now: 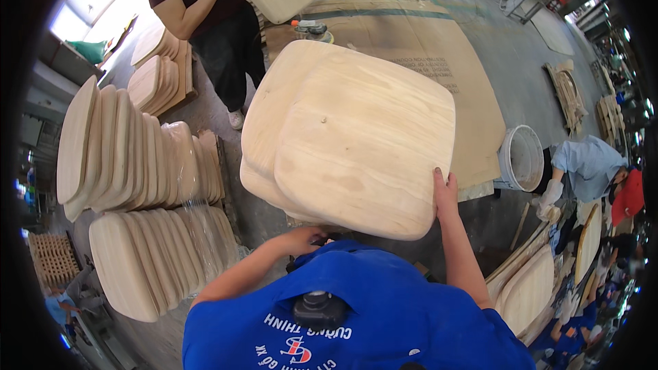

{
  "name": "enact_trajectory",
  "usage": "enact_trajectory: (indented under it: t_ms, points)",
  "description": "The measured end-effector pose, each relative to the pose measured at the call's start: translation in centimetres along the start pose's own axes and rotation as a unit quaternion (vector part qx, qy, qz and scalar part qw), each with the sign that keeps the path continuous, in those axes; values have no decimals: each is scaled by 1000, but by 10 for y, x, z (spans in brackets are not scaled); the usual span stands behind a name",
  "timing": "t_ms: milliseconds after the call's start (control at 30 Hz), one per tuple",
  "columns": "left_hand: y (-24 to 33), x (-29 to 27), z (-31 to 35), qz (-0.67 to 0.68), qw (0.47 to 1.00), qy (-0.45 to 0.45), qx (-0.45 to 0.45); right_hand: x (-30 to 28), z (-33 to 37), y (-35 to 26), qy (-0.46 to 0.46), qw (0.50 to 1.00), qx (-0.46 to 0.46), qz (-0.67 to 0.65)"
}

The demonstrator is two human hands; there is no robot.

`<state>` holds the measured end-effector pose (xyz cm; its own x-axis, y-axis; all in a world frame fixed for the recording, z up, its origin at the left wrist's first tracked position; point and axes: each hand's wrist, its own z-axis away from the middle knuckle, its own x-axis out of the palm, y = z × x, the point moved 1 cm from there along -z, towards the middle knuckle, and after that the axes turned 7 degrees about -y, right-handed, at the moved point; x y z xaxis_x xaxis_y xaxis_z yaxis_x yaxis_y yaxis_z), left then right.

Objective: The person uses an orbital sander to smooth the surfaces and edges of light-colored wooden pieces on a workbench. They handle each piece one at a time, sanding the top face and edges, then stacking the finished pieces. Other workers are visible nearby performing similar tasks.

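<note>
Cardboard (pixel 476 127) lies beyond the wooden panel (pixel 363 157); right hand (pixel 445 193) clamps its edge; left hand (pixel 303 239), grip unclear.

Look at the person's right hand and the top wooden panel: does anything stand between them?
Nothing visible does. The right hand is directly at the right edge of the top wooden panel, touching it.

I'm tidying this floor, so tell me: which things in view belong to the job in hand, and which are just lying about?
Job in hand:
Top wooden panel, its edge held by the right hand
Panels beneath it
Similar stacked panels at left, probably

Apparently lying about:
White bucket
Green bundle, upper left
Handheld tool, though its role is unclear
</note>
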<state>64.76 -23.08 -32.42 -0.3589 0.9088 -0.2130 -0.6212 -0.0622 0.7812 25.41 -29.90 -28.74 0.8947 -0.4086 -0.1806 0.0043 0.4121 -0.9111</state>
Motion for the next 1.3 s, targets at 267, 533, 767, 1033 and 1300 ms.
enact_trajectory:
  t_ms: [267, 533, 767, 1033, 1300]
  points:
    - [37, -79, 50, 507, 861, 37, 13, 3, 1, 0, 14, 999, -39, 31]
    - [-8, -80, 29, 585, 785, 204, -17, 3, 35, 0, 85, 995, -31, 48]
    - [12, -103, -22, 528, 836, 113, -98, -62, 97, 42, 103, 994, 10, -18]
    - [159, -70, -51, 410, 911, 3, 41, -112, 200, 127, 304, 941, 12, -149]
    - [370, 109, -32, 21, 915, -122, 384, -177, 302, 219, 124, 861, -11, -494]
